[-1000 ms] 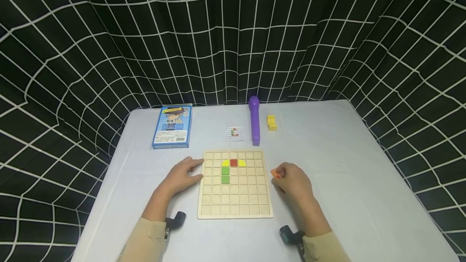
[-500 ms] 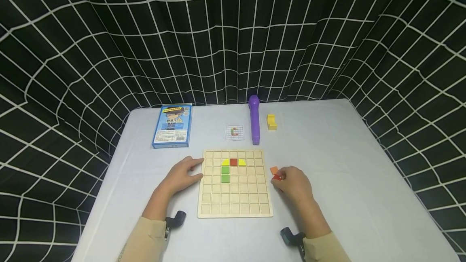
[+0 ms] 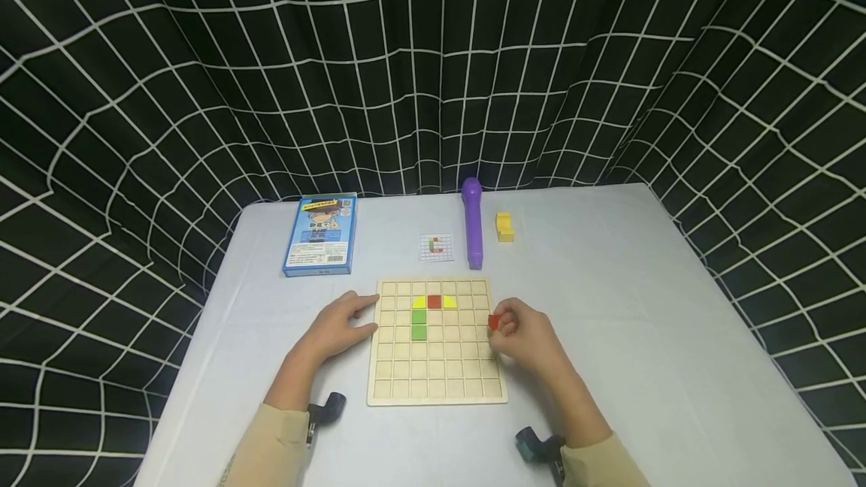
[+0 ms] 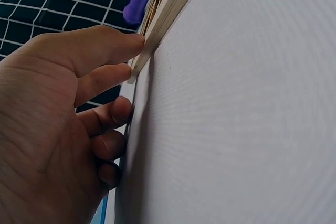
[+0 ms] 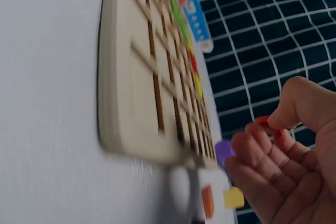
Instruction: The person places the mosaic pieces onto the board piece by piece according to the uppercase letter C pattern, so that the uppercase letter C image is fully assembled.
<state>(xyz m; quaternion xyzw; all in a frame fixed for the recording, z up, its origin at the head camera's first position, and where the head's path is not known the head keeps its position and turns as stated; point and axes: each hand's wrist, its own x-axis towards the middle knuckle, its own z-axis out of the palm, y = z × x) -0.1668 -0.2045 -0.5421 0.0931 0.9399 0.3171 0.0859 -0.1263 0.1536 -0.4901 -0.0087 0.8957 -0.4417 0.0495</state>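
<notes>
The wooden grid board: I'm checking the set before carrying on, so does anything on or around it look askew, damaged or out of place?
Nothing stands out. The wooden grid board lies flat and square on the white table, its yellow, red and green tiles seated in cells. The left hand rests at its edge; the right hand pinches a small red tile.

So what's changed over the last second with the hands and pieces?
The right hand took hold of the small red block off the table and carried it left, over the right edge of the wooden grid board. The small orange piece was left on the table. The left hand still rests against the board's left edge; the coloured pieces on the board are unmoved.
</notes>
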